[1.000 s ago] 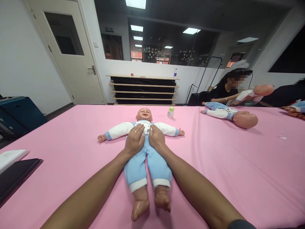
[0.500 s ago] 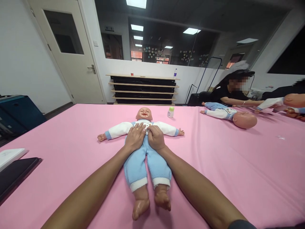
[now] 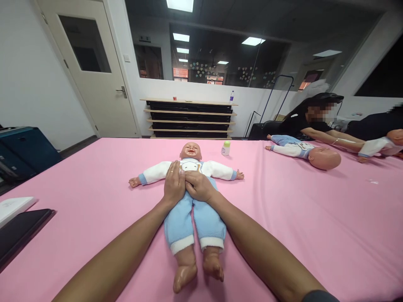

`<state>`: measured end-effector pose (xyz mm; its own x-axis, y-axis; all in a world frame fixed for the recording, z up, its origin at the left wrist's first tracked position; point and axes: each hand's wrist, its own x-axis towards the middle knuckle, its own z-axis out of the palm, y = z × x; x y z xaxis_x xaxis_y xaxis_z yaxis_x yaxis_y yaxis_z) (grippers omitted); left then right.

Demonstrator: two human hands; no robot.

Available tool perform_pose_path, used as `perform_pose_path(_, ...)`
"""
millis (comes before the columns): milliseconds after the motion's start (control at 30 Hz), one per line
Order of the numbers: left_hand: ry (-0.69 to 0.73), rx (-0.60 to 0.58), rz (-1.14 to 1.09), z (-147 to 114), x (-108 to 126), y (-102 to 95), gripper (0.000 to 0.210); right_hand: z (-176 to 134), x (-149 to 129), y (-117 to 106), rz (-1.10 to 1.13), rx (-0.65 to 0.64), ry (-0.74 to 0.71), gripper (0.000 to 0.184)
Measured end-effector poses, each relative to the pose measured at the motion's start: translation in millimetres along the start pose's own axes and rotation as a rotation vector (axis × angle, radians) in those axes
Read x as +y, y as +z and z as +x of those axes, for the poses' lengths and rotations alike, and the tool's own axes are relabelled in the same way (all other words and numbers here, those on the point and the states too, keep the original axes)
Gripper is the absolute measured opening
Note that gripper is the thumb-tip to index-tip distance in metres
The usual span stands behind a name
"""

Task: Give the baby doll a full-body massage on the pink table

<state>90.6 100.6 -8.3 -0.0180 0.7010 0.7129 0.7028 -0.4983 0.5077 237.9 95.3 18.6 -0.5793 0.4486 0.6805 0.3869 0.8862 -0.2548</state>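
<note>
A baby doll (image 3: 195, 218) in a white top and light blue trousers lies on its back on the pink-covered table, its arms spread and its feet towards me. On the left side of its belly rests my left hand (image 3: 175, 183), open, with the fingers stretched out together towards the chest. My right hand (image 3: 200, 185) lies across the belly with curled fingers, its knuckles up and its thumb side against my left hand. Whatever may be under those curled fingers is hidden. Beyond the doll's arm stands a small white bottle with a green cap (image 3: 226, 148).
A second doll (image 3: 292, 149) lies at the right, near a person in black (image 3: 310, 119) whose arms reach to another doll (image 3: 382, 147). A black flat case (image 3: 25, 230) and a white box (image 3: 15, 209) are at the left edge. Shelves (image 3: 189, 112) stand behind the pink table (image 3: 94, 176).
My right hand has moved left across the belly to meet my left hand, which has turned more onto its edge. The doll's chest print shows more. At right, the person's arms and doll have shifted.
</note>
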Motion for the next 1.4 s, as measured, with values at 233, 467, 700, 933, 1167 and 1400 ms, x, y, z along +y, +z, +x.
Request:
perform_pose_path(233,0.263,-0.055,-0.021,1.5,6.2,-3.9,0.045,3.4,4.1,0.5,-0.011,0.071,0.174,0.038)
perform_pose_path(467,0.428,-0.16,0.021,3.4,16.9,-11.5,0.046,-1.5,13.7,2.0,-0.04,0.175,0.39,0.037)
perform_pose_path(700,0.445,-0.325,0.086,6.5,20.2,-13.5,0.048,-12.1,24.2,6.7,-0.205,0.304,0.717,0.032)
perform_pose_path(933,0.287,-0.459,0.143,12.9,15.3,-6.0,0.043,-14.6,24.7,7.1,-0.208,0.505,0.72,0.034)
perform_pose_path(1167,0.03,-0.25,0.129,9.4,-7.7,10.1,0.05,-9.8,7.5,-0.3,-0.066,0.39,0.257,0.027)
perform_pose_path(1400,-0.125,0.008,-0.03,3.4,-21.5,13.0,0.054,-0.6,-2.3,-6.7,-0.018,0.012,0.067,0.032)
